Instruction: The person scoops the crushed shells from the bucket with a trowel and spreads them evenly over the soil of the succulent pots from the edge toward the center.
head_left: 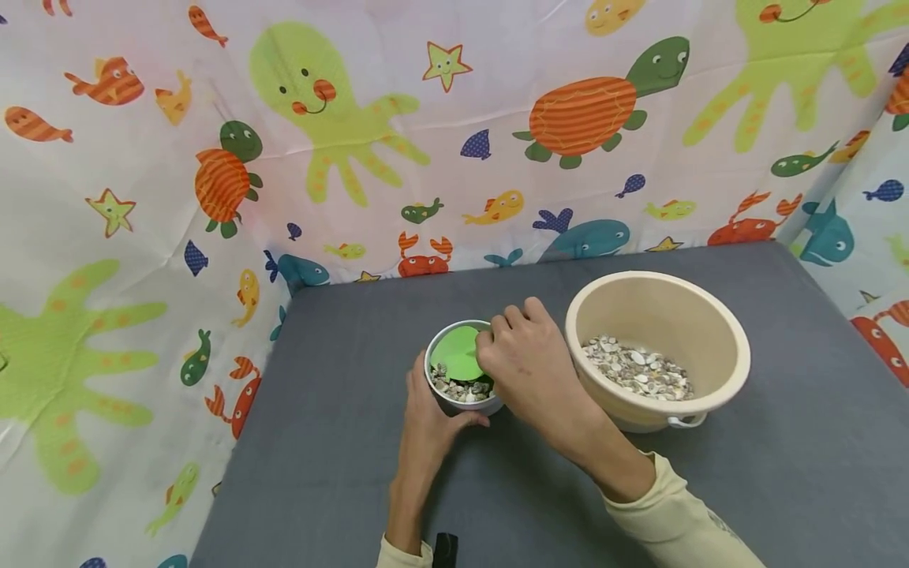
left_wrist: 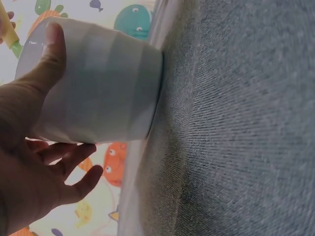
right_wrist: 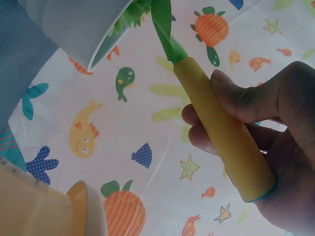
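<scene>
Two hands, both occupied. Left hand (head_left: pixel 428 418) grasps one white round pot (left_wrist: pixel 103 81), left of one round beige plastic tub (head_left: pixel 660 312) holding pale chips (head_left: pixel 639 371). Right hand (head_left: pixel 531 364) grips one green-bladed trowel (right_wrist: pixel 224 130) by its yellow cylindrical handle, blade at pot mouth.

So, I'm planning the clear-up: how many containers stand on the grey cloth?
2: the white pot, held by the left hand, and the larger beige basin right of it in the head view. No other shows, though a small one could be hidden.
</scene>
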Available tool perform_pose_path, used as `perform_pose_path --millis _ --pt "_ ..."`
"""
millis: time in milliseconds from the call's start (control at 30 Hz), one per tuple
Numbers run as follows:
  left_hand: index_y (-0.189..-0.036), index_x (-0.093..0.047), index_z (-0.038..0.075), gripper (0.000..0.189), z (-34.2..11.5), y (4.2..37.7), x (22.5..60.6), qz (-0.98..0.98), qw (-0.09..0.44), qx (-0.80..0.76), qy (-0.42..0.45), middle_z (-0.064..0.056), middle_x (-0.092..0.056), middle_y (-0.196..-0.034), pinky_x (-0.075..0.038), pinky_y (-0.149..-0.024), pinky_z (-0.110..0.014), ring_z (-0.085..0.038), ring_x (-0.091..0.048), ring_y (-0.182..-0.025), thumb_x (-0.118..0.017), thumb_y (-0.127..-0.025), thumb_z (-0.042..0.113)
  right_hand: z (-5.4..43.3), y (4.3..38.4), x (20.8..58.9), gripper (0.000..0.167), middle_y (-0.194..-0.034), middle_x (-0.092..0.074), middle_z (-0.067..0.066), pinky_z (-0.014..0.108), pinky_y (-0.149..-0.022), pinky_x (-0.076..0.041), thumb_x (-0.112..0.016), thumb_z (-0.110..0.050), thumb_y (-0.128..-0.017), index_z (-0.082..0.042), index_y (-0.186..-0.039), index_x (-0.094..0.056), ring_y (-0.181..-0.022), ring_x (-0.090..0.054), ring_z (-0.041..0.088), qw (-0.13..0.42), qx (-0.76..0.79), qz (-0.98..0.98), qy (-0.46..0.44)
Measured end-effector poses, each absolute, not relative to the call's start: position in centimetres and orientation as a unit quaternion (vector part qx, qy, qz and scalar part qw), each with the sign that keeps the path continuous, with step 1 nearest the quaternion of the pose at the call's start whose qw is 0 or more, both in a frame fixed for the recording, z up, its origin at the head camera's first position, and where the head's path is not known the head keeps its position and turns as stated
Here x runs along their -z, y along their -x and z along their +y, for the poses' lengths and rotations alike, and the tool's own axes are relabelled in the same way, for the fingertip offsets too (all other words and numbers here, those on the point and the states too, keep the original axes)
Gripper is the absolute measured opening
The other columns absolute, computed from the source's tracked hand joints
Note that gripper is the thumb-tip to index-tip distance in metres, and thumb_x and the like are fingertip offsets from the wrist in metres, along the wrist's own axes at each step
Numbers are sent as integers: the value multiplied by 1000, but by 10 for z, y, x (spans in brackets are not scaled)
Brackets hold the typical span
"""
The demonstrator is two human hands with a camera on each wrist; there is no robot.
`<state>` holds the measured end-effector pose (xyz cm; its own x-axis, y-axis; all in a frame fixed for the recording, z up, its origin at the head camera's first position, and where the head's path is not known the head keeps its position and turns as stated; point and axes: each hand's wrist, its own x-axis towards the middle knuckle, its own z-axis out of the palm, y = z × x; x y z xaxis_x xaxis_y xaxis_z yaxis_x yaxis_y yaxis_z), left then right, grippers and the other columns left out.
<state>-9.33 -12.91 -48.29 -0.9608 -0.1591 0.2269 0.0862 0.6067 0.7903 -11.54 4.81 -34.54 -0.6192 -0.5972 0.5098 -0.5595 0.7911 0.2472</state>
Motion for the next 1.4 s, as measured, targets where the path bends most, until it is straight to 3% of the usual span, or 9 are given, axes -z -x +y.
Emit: perform_pose_path --millis 333,500,600,733,900,1000,1133,1233,1400 --pt "-152 -46 5 112 -137 87 482 -892 131 432 -38 -14 -59 -133 -54 -104 -47 -28 -63 -121 -103 -58 28 64 114 347 6 -77 -71 9 39 -74 -41 -74 -4 -82 -7 -87 -77 -73 -60 25 326 -2 -891 -316" --pt "-162 -32 11 123 -141 94 481 -886 85 456 -3 -12 -49 -159 -45 -119 -52 -30 -50 -147 -102 -63 33 97 107 335 7 -84 -77 11 41 -75 -48 -75 -4 -87 -3 -93 -79 -79 -68 28 354 -91 -882 -299" --pt "-164 -30 20 126 -139 95 481 -880 75 469 0 -5 -48 -162 -44 -120 -54 -26 -48 -150 -102 -63 35 127 102 323 12 -89 -80 13 43 -74 -48 -80 -6 -88 -2 -98 -81 -82 -72 30 372 -139 -875 -277" --pt "-162 -35 26 125 -132 89 480 -878 94 468 -25 -1 -54 -158 -48 -115 -54 -25 -54 -146 -104 -58 37 177 95 308 18 -88 -80 16 45 -72 -44 -85 -5 -83 -2 -100 -82 -79 -72 33 384 -160 -880 -227" --pt "-169 -15 25 145 -121 82 472 -885 145 442 -39 -8 -36 -170 -42 -120 -57 -32 -39 -156 -103 -55 43 236 94 303 22 -78 -78 18 42 -61 -42 -89 4 -70 0 -91 -82 -64 -64 33 386 -123 -896 -183" --pt "-170 -13 21 145 -110 82 459 -879 215 426 -7 -10 -26 -174 -33 -125 -60 -35 -26 -162 -102 -57 43 251 101 311 25 -78 -78 18 45 -58 -44 -90 6 -66 -1 -89 -82 -65 -63 34 353 -64 -921 -153" --pt "-167 -24 12 125 -83 85 438 -879 271 377 104 -11 -26 -174 -26 -128 -63 -36 -22 -163 -94 -71 49 252 117 327 28 -75 -76 18 51 -70 -46 -88 12 -65 0 -89 -81 -74 -63 36 242 11 -962 -129" --pt "-163 -34 9 108 -57 89 426 -883 259 339 198 -12 -32 -172 -29 -128 -61 -34 -30 -161 -88 -80 51 249 128 339 24 -68 -71 15 48 -73 -43 -85 13 -67 -1 -86 -78 -73 -60 34 188 36 -972 -138" --pt "-158 -45 9 91 -22 98 418 -893 214 292 268 -13 -43 -166 -36 -127 -51 -27 -46 -153 -83 -86 50 240 136 356 23 -66 -68 13 43 -74 -42 -88 13 -66 -3 -77 -75 -70 -56 32 177 63 -970 -154"
